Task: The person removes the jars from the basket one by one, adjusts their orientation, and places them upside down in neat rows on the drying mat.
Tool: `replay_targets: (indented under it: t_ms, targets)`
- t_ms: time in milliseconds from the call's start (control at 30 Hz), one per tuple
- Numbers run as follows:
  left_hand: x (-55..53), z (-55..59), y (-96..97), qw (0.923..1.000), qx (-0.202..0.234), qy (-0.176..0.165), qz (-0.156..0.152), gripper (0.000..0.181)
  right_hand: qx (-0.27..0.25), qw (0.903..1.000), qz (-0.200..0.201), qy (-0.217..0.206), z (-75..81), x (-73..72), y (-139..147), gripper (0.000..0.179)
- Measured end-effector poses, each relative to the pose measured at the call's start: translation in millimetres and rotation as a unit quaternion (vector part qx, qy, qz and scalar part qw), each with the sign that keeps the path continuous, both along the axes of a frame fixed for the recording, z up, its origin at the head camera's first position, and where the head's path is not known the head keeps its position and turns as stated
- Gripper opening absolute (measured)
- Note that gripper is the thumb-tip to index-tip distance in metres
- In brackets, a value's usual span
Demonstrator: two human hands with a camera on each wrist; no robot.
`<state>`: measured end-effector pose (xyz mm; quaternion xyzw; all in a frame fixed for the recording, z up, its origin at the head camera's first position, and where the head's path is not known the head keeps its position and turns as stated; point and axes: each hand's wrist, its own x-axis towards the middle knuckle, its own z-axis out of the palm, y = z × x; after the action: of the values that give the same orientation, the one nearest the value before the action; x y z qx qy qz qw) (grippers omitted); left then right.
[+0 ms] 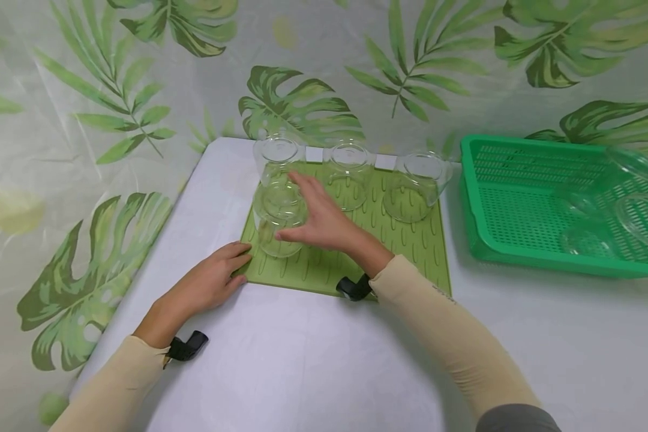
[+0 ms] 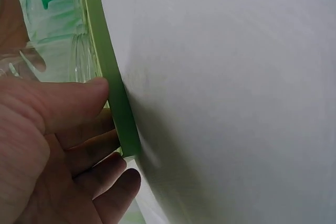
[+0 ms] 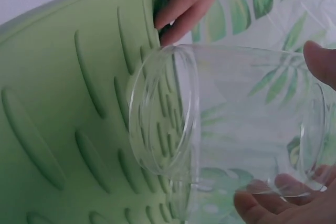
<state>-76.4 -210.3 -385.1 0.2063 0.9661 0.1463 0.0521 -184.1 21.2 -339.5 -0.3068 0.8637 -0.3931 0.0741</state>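
Observation:
My right hand (image 1: 324, 216) spans an upside-down clear glass cup (image 1: 281, 243) at the left front of the green ribbed mat (image 1: 324, 267). Its thumb is at the near side of the cup and the fingers at the far side, around the upturned base. In the right wrist view, the fingertips (image 3: 289, 184) show against the glass, and the rim is right at the mat. My left hand (image 1: 207, 279) rests at the mat's near left corner, thumb and fingers (image 2: 84, 127) touching its edge. Three more upside-down glass cups stand in a row along the mat's back.
A green plastic basket (image 1: 475, 228) stands right of the mat, with more clear glassware (image 1: 588, 240) inside. A white cloth (image 1: 281, 360) covers the table. Behind and to the left hangs a leaf-patterned sheet (image 1: 194, 90).

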Motion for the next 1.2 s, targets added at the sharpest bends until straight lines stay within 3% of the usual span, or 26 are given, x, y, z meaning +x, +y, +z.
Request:
replay_targets:
  t_ms: [267, 500, 767, 1200]
  targets:
    - [-0.5, -1.7, 0.2, 1.0, 0.003, 0.004, -0.002, 0.044, -0.04, 0.9983, -0.019, -0.038, -13.0, 1.5, -8, 0.11]
    - [0.4, -2.4, -0.2, 1.0, 0.008, 0.001, 0.002, 0.044, -0.03, 0.9989, 0.001, -0.035, -14.0, 2.0, -8, 0.112]
    - [-0.3, -1.2, 0.4, 0.9999, 0.002, -0.01, 0.005, 0.045, -0.045, 0.9979, -0.011, -0.046, -15.1, 1.9, -11, 0.111]
    - [-0.2, -0.3, -0.6, 1.0, 0.002, 0.0, 0.002, 0.044, -0.043, 0.9984, 0.007, -0.037, -17.8, -1.1, -16, 0.11]
